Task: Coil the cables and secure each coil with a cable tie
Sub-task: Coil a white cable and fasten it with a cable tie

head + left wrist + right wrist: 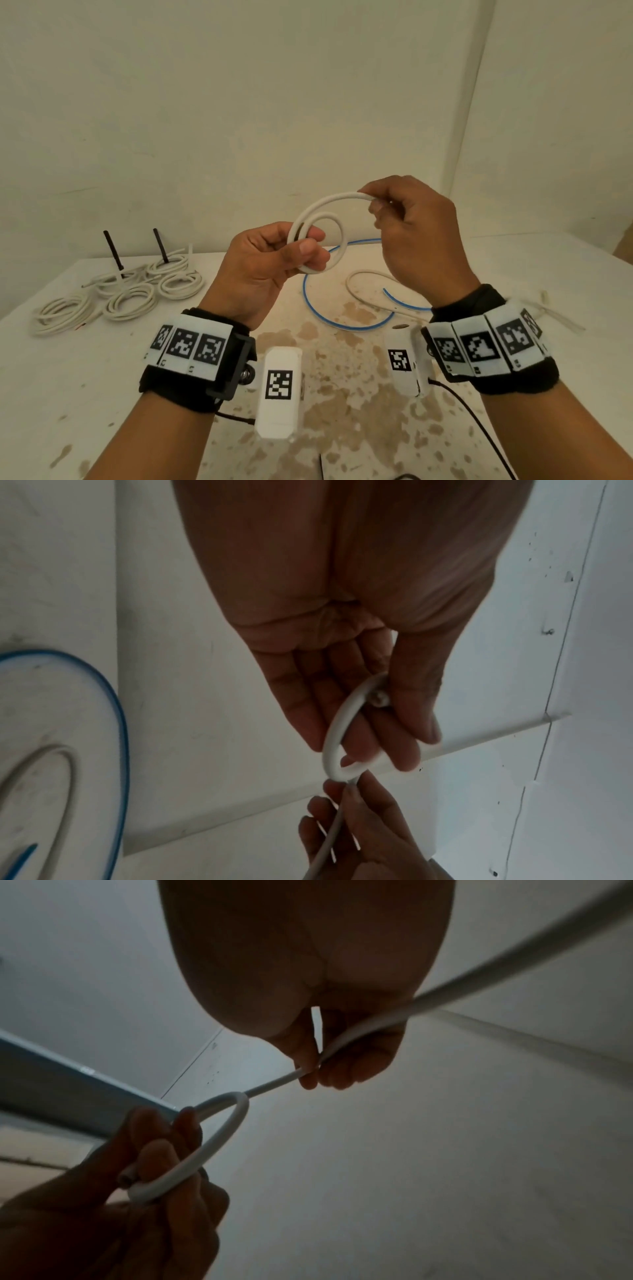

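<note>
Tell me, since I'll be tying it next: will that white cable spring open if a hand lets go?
Probably. The white cable forms smooth round loops in the left hand, suggesting springy stiffness. The right hand pinches the running length, so it likely needs restraint. Looks light.

Your right hand (pixel 411 236) hides where the white cable (pixel 320 219) runs on past its grip. In the right wrist view that cable blurs and exits the top-right edge. Behind your right wrist, the blue cable (pixel 342 323) on the table (pixel 102 377) disappears. Coil pile (pixel 120 294) left of the hands: ties too small to tell.
</note>
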